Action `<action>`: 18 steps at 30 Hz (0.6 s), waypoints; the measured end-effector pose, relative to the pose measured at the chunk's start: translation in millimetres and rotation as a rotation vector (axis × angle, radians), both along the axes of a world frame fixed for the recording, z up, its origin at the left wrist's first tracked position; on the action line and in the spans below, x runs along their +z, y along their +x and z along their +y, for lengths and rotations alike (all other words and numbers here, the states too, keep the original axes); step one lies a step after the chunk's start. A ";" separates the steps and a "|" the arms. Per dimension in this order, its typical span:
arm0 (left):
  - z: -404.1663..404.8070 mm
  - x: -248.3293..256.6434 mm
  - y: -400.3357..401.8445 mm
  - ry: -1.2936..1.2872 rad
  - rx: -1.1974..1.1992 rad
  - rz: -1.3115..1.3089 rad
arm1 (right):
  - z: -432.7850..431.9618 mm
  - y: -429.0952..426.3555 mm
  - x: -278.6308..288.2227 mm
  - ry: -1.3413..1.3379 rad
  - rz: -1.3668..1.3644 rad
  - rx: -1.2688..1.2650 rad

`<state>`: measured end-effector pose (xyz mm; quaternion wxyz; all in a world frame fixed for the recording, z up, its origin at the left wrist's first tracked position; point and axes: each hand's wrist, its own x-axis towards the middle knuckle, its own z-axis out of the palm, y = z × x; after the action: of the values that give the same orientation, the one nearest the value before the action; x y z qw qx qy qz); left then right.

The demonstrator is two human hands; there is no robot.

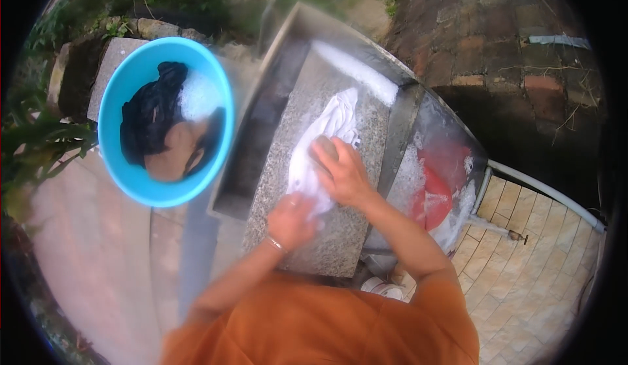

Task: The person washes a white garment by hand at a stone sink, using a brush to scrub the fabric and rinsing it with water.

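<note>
A wet white cloth (pixel 314 161) lies bunched lengthwise on a speckled stone slab (pixel 338 247). My right hand (pixel 346 171) grips a small brownish block (pixel 326 147) and presses it on the middle of the cloth; whether it is a brush or a bar of soap I cannot tell. At the cloth's near end, my left hand (pixel 293 220) holds the fabric down, blurred by motion, with a bracelet on the wrist. White suds (pixel 360 70) line the slab's far edge.
To the left stands a blue plastic basin (pixel 166 203) with dark and tan clothes (pixel 171 151) and foam. On the right, a sink compartment (pixel 444 112) holds soapy water and red cloth (pixel 434 198). A tap (pixel 517 236) sticks out beside the tiled surface (pixel 520 286).
</note>
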<state>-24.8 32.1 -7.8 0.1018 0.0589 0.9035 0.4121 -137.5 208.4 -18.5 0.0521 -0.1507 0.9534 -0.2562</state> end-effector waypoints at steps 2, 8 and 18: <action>-0.4 -7.0 1.5 0.041 0.020 -0.049 | -8.8 10.1 1.8 0.054 0.059 0.224; 4.6 15.0 -10.8 0.034 -0.059 0.072 | 53.0 -117.4 -69.3 0.399 -0.177 -0.416; 2.1 8.3 -4.9 0.061 -0.031 -0.016 | 21.8 -51.9 -48.6 0.203 -0.049 -0.174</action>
<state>-29.7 34.2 0.4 0.1137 0.0725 0.8887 0.4382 -189.3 230.3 -67.0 0.0678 -0.0550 0.9823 -0.1658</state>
